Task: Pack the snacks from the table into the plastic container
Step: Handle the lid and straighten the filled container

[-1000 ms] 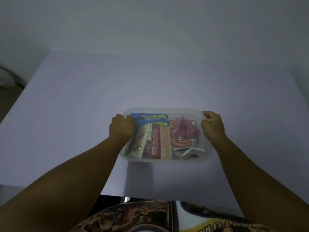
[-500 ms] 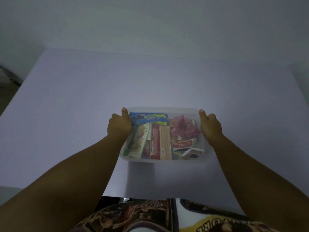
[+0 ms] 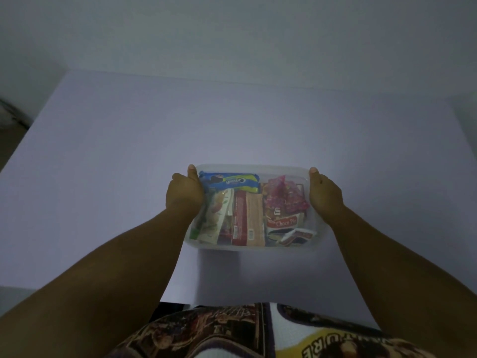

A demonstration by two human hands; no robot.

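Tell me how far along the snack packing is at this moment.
Done: the snacks, including the blue cookie pack, the pink bag and the Choco Pie pack, lie inside the plastic container; no snack shows loose on the table. In hand: left hand and right hand grip the container's two ends. Left: apparently nothing to pack.

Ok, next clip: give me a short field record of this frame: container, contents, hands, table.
container: clear plastic container on the table, no lid visible
contents: blue cookie pack, Choco Pie pack, pink wrapped sweets, other packets
left hand: grips the left end
right hand: grips the right end
table: no loose snacks visible
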